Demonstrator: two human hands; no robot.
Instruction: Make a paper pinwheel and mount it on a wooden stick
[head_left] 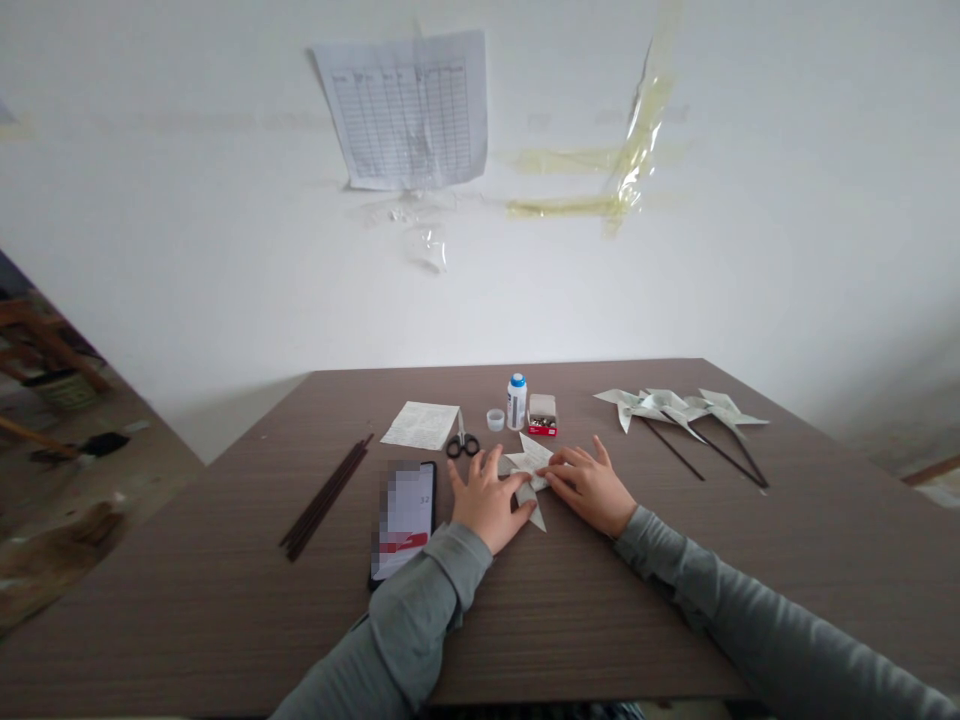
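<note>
Both hands — left hand (487,503), right hand (592,488) — pressing paper pinwheel (528,463)

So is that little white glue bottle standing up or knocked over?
Upright: the glue bottle stands on the table, blue cap on top.

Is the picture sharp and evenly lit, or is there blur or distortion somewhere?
Head view: soft, even light with faint shadows; wide-angle bending curves the brown wooden table edges; both hands on the folded white paper pinwheel are fairly sharp; the black phone screen is partly pixelated.
</note>
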